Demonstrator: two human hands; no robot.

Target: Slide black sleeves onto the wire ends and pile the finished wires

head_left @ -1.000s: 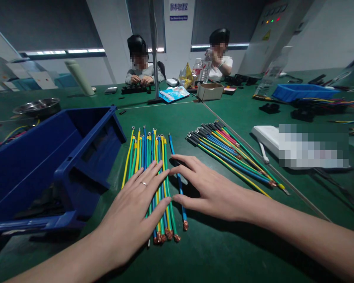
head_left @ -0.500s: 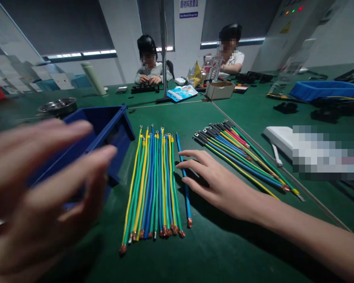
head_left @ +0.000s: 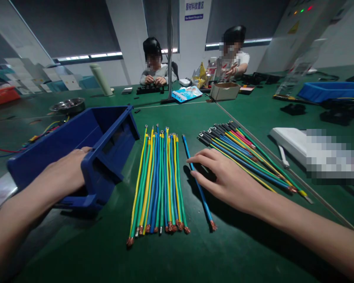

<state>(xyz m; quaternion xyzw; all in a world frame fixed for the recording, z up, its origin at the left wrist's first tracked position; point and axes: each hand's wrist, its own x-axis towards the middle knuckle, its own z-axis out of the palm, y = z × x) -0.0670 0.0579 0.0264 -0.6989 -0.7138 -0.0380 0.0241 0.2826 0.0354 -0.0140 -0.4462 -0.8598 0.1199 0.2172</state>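
Observation:
My left hand (head_left: 66,169) reaches into the dark blue plastic bin (head_left: 106,157) at the left; its fingers are hidden by the bin's wall. My right hand (head_left: 221,175) is by a single blue cable (head_left: 203,198), with thumb and forefinger closed on it. This cable lies tilted, with a metal lug at its far end and frayed bare copper at its near end. Just left of it, a row of several green, yellow and blue cables (head_left: 156,184) lies side by side on the green table (head_left: 171,259).
Right of my right hand lies a fan of cables with black sleeves (head_left: 238,153). Beyond are a white case (head_left: 289,145), a blue tray (head_left: 333,91), a cardboard box (head_left: 224,91) and a metal bowl (head_left: 67,105). Two people sit at the far side, by an upright pole (head_left: 169,51).
My left hand has gone from a blurred position in front of the bin to inside it. The single blue cable has turned, its copper end swinging right. The view has shifted slightly left.

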